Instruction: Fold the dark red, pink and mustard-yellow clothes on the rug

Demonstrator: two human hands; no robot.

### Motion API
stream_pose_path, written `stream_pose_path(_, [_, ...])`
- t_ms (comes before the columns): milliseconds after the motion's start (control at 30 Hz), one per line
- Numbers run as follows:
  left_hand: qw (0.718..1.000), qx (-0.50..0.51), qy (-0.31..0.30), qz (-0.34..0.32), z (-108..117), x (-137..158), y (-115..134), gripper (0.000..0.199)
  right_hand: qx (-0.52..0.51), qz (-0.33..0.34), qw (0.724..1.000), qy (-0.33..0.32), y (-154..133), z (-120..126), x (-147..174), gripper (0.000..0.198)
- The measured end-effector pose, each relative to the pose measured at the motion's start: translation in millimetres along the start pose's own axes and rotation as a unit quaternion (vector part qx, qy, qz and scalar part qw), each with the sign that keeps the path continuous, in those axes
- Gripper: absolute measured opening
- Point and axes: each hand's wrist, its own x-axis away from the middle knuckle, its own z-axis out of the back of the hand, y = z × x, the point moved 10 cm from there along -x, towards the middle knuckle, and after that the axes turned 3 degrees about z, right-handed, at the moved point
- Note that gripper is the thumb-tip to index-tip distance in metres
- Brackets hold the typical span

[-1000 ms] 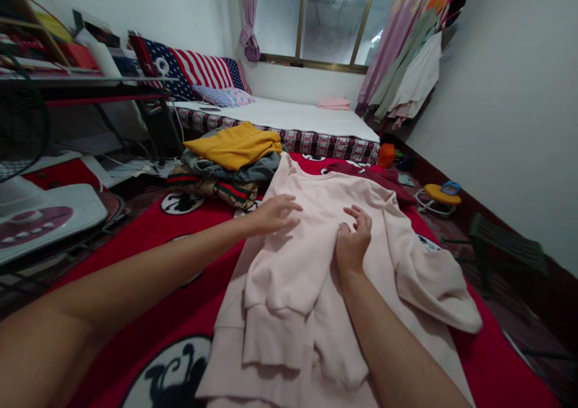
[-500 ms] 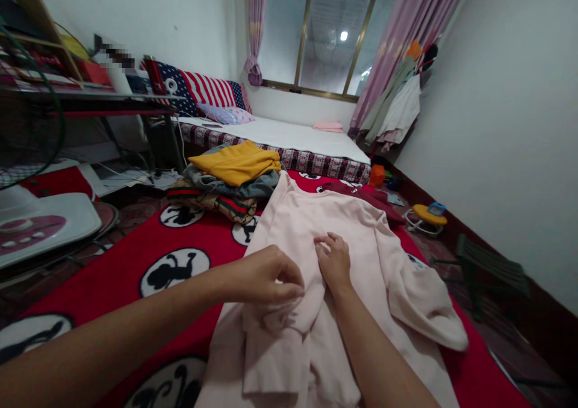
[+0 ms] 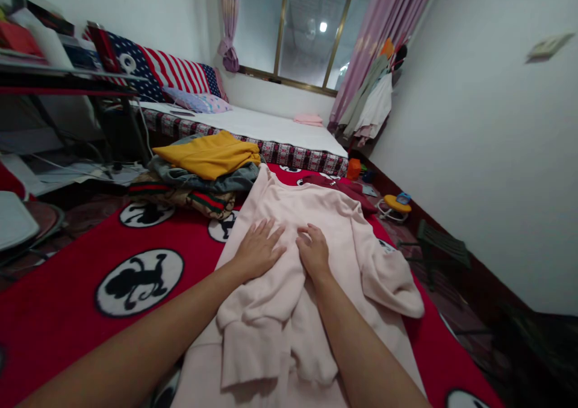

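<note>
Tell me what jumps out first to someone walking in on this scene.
The pale pink sweatshirt spread on the red blanket with black cartoon medallions catches the eye first. The left hand lies flat on it and the right hand rests beside it, near a sleeve folded across the front. Behind, to the left, a yellow garment tops a pile of clothes before the bed.

White walls (image 3: 497,125) enclose a room with a red patterned floor blanket (image 3: 58,275), a low bed (image 3: 271,128) under a gold-framed window (image 3: 311,29), pink curtains (image 3: 383,17) and a cluttered shelf (image 3: 58,77) at left.
</note>
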Motion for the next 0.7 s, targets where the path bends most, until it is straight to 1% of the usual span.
stream_pose_path(100, [1.000, -0.020, 0.001, -0.006, 0.9, -1.0, 0.7, 0.057, 0.012, -0.005, 0.998, -0.059, -8.8, 4.8, 8.1, 0.032])
stream_pose_path(167, [1.000, -0.029, 0.003, -0.009, 0.6, -1.5, 0.8, 0.058, 0.030, 0.017, 0.993, -0.109, -17.8, 19.8, 20.2, 0.046])
stream_pose_path(233, [1.000, -0.027, 0.003, -0.010, -0.3, -1.7, 0.5, 0.057, 0.088, 0.059, 0.984, -0.141, -24.3, 49.1, 35.8, 0.061])
stream_pose_path(300, [1.000, -0.022, 0.006, -0.009, -0.7, -1.7, 0.3, 0.057, 0.194, 0.092, 0.966, -0.146, -19.7, 88.0, 51.5, 0.072])
stream_pose_path(367, [1.000, -0.024, 0.010, -0.007, -0.7, -1.5, 0.9, 0.056, 0.293, 0.089, 0.943, -0.127, -1.2, 129.7, 64.3, 0.077])
stream_pose_path(400, [0.999, -0.030, 0.011, -0.006, -0.8, -1.4, 1.4, 0.056, 0.324, 0.076, 0.936, -0.113, 11.7, 149.3, 69.6, 0.075])
stream_pose_path(433, [0.999, -0.041, 0.009, -0.004, -1.2, -1.2, 2.1, 0.056, 0.339, 0.063, 0.933, -0.102, 25.5, 166.2, 74.4, 0.068])
stream_pose_path(467, [0.999, -0.054, 0.005, -0.002, -1.7, -1.0, 2.8, 0.056, 0.334, 0.051, 0.936, -0.098, 39.5, 179.3, 78.4, 0.056])
stream_pose_path(500, [0.998, -0.068, 0.002, 0.000, -1.7, -0.7, 3.7, 0.057, 0.305, 0.042, 0.946, -0.104, 53.1, 188.1, 81.2, 0.044])
stream_pose_path(567, [0.996, -0.090, 0.002, 0.001, 0.4, -0.2, 5.5, 0.056, 0.198, 0.004, 0.974, -0.105, 79.3, 204.0, 78.7, 0.029])
stream_pose_path(600, [0.996, -0.093, 0.006, -0.002, 2.9, 0.0, 6.6, 0.054, 0.121, -0.037, 0.989, -0.075, 92.7, 216.7, 71.8, 0.025])
stream_pose_path(633, [0.996, -0.089, 0.012, -0.011, 5.7, 0.2, 8.9, 0.050, 0.042, -0.089, 0.995, -0.015, 106.3, 233.8, 62.0, 0.022])
stream_pose_path(667, [0.997, -0.075, 0.019, -0.028, 8.9, 0.5, 12.4, 0.045, -0.034, -0.140, 0.988, 0.060, 118.0, 252.3, 50.7, 0.019])
stream_pose_path(700, [0.997, -0.050, 0.029, -0.051, 12.7, 1.1, 17.0, 0.039, -0.104, -0.183, 0.968, 0.139, 125.7, 269.2, 38.3, 0.015])
